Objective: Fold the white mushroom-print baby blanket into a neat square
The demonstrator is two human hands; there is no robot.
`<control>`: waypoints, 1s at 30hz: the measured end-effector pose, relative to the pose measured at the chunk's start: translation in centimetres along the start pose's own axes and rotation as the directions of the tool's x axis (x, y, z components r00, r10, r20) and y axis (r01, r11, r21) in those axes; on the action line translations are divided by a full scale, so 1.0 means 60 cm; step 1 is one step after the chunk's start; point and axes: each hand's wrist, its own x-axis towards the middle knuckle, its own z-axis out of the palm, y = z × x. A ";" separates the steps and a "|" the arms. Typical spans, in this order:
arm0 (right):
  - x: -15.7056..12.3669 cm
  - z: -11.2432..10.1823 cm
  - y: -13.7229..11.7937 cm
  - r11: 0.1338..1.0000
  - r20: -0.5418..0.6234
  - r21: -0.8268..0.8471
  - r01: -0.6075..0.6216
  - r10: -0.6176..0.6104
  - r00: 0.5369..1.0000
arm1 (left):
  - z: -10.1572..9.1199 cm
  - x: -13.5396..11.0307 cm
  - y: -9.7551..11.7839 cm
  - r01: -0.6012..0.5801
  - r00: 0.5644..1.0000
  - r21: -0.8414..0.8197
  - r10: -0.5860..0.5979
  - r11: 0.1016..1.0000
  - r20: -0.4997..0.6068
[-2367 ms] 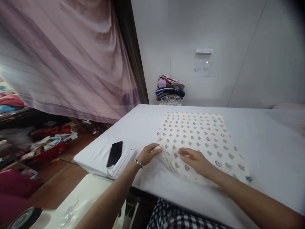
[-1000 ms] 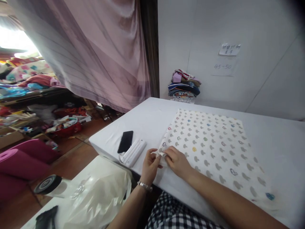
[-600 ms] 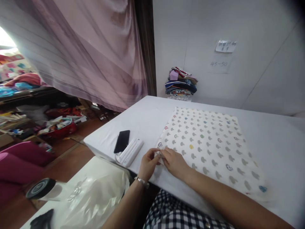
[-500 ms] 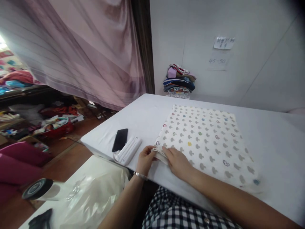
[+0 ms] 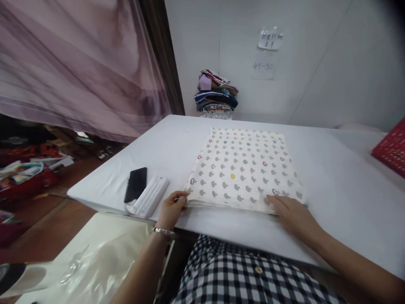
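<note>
A stack of cream fabric pieces printed with small grey and coloured mushrooms (image 5: pixel 243 169) lies flat on the white table (image 5: pixel 332 177). My left hand (image 5: pixel 171 208) pinches the stack's near left corner, thumb on top. My right hand (image 5: pixel 291 213) rests on the near right corner with its fingers pressed down on the edge. The stack's edges look squared up.
A black phone (image 5: pixel 136 190) and a white power bank (image 5: pixel 150 202) lie left of the stack. Folded clothes (image 5: pixel 217 93) are piled at the wall. A red basket (image 5: pixel 392 147) shows at the right edge. Clear plastic (image 5: pixel 95 253) covers a surface at lower left. A mauve curtain (image 5: pixel 82 71) hangs left.
My right hand slid from the near left corner, where both hands met, along the front edge to the near right corner. My left hand stayed at the left corner.
</note>
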 end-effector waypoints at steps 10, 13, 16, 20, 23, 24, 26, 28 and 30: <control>0.002 0.010 -0.041 0.986 -0.050 0.161 0.042 -0.034 0.998 | -0.011 0.000 0.001 -0.279 0.946 0.555 0.324 0.784 0.017; 0.003 0.020 -0.041 0.988 -0.063 0.145 0.057 -0.048 0.997 | -0.008 -0.004 0.011 -0.246 0.949 0.679 0.313 0.692 0.024; 0.001 0.021 -0.035 0.994 -0.114 0.083 0.077 -0.067 0.991 | 0.003 -0.001 0.015 -0.274 0.944 0.738 0.317 0.616 0.086; -0.010 0.010 -0.018 0.999 -0.185 -0.016 0.050 -0.052 0.981 | 0.008 0.015 0.013 -0.348 0.919 0.709 0.375 0.613 0.126; -0.027 0.006 -0.001 0.996 -0.226 -0.084 -0.025 0.005 0.974 | 0.000 0.027 0.015 -0.279 0.943 0.612 0.333 0.740 0.027; -0.033 0.007 0.004 0.994 -0.239 -0.097 -0.045 0.020 0.971 | -0.003 0.031 0.016 -0.245 0.955 0.569 0.297 0.785 0.001; -0.045 0.011 0.014 0.993 -0.244 -0.102 -0.067 0.041 0.969 | -0.006 0.036 0.018 -0.206 0.970 0.504 0.245 0.839 -0.010; -0.052 0.017 0.025 0.991 -0.239 -0.091 -0.103 0.078 0.968 | -0.006 0.039 0.018 -0.207 0.971 0.510 0.239 0.835 0.004; -0.057 0.018 0.037 0.986 -0.245 -0.075 -0.146 0.123 0.962 | -0.003 0.041 0.013 -0.207 0.970 0.570 0.244 0.795 0.012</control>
